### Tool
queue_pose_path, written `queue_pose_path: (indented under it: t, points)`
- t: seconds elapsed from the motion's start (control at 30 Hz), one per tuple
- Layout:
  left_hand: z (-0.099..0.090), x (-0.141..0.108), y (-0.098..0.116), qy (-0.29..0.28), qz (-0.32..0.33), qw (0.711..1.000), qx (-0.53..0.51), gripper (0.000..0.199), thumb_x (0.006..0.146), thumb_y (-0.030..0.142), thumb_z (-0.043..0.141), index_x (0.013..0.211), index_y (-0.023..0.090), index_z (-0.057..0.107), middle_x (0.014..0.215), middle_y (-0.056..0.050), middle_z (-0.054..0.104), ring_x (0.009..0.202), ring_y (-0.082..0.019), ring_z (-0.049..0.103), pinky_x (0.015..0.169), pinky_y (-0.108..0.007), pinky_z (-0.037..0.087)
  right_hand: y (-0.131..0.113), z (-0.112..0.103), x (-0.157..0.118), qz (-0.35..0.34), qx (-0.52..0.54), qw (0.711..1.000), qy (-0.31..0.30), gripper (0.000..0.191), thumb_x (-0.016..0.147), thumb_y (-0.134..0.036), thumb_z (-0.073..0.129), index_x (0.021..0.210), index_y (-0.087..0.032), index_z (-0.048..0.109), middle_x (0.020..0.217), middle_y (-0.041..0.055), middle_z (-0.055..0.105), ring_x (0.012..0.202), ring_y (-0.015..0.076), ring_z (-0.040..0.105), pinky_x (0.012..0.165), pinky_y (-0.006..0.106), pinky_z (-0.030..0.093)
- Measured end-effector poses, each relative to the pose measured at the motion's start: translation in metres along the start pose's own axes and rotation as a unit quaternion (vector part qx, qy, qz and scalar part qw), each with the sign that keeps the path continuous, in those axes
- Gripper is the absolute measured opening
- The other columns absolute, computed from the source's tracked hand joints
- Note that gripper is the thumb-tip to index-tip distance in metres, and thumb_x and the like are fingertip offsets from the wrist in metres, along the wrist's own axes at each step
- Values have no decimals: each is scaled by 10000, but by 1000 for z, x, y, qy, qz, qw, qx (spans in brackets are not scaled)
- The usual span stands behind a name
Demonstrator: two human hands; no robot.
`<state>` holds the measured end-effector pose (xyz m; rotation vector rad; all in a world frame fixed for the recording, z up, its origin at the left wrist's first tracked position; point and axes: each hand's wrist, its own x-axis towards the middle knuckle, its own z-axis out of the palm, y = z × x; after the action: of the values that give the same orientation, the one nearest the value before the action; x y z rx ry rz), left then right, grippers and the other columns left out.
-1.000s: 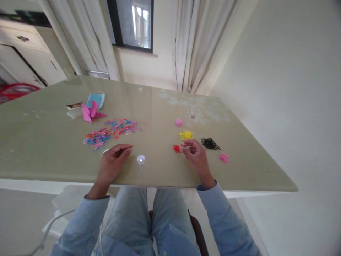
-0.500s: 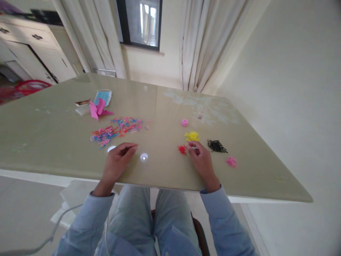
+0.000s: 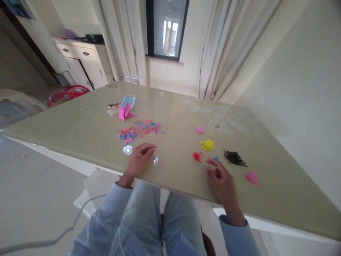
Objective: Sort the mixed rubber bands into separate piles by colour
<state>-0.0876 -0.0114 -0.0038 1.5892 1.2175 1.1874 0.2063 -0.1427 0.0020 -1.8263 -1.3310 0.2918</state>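
My left hand point(image 3: 140, 159) hovers over the table's near part, thumb and forefinger pinched together; anything between their tips is too small to make out. Beyond it lies a mixed heap of small pink, blue and red bands point(image 3: 128, 134) that look like rubber bands. My right hand point(image 3: 221, 179) is open, with a gap between thumb and forefinger and nothing visible in it. Just past its fingertips is a small blue pile point(image 3: 217, 159), partly covered by the hand. Around it are a red pile point(image 3: 197, 156), a yellow pile point(image 3: 207, 145), a black pile point(image 3: 235, 158) and a pink pile point(image 3: 252, 177).
A pink ring-shaped object point(image 3: 200, 130) stands behind the yellow pile. At the back left of the table point(image 3: 176, 177) lie a folded pink paper point(image 3: 125, 112), a blue face mask point(image 3: 129, 101) and a small white packet point(image 3: 113, 112). A cable point(image 3: 66, 231) hangs at the lower left.
The view has turned left, so everything sits further right in the picture. My right hand has drawn back from beside the red pile, its fingers parted, uncovering some blue bands. My left hand stays pinched.
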Motion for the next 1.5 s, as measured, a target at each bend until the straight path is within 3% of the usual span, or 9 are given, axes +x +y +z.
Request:
queue_pose_path:
  t: [0.2,0.4,0.47,0.57,0.73,1.1,1.27,1.33,1.5]
  points:
    - [0,1,-4,-1,2,1000,6,270,788,406,658,874,170,757,773,-39,714,645,-140,588,588,-243,438,-5,13,16,-16,-76,996,-42,561,867,-430,525,1368,-178,545,1278,158,663,617,188,627,759,410,522]
    - [0,1,-4,-2,-1,1000,-2,277,783,417,660,867,171,756,780,-40,720,641,-141,592,591,-244,445,-11,25,26,-15,-131,991,-36,529,886,-444,549,1352,-195,569,1245,140,682,1056,308,665,917,449,481]
    - [0,1,-3,0,-4,1000,-5,282,779,423,662,861,169,753,772,-39,718,640,-142,593,584,-243,445,-11,26,25,-15,-126,991,-31,502,891,-422,539,1338,-199,584,1217,121,701,1009,291,678,907,439,482]
    - [0,1,-4,-1,-7,1000,-9,279,775,421,669,865,170,752,781,-39,722,645,-142,601,583,-240,448,-11,26,19,-10,-99,995,-8,491,889,-417,515,1314,-190,606,1184,118,719,768,237,681,830,422,503]
    - [1,1,-4,0,-13,1000,-10,277,772,412,667,868,167,754,708,-22,696,583,-126,560,537,-231,414,-7,20,6,12,-22,1000,13,520,868,-464,528,1262,-143,636,1152,145,727,468,132,510,616,338,500]
    - [2,1,-4,3,14,1000,11,288,805,405,614,869,158,749,780,-55,715,620,-148,591,574,-258,443,-8,17,6,64,66,996,7,611,802,-571,587,1208,-120,653,1143,164,722,444,111,484,483,291,463]
    - [-8,11,-5,-4,89,984,154,243,848,305,550,910,167,741,866,-70,716,717,-159,621,685,-273,486,-6,14,4,76,125,989,11,542,805,-562,596,1116,-129,695,1001,141,753,485,136,531,461,270,458]
    - [-20,20,-4,-1,75,967,243,269,857,254,516,987,166,734,898,-69,719,750,-164,629,729,-277,499,-4,13,4,69,123,990,6,515,809,-569,587,1048,-133,723,915,123,758,480,140,534,471,272,463]
    - [-51,48,6,-48,-2,876,480,360,853,203,498,1146,165,704,1002,-101,719,943,-224,654,860,-316,499,-1,12,5,47,113,992,-17,498,801,-589,588,971,-152,754,888,112,763,540,176,590,509,290,486]
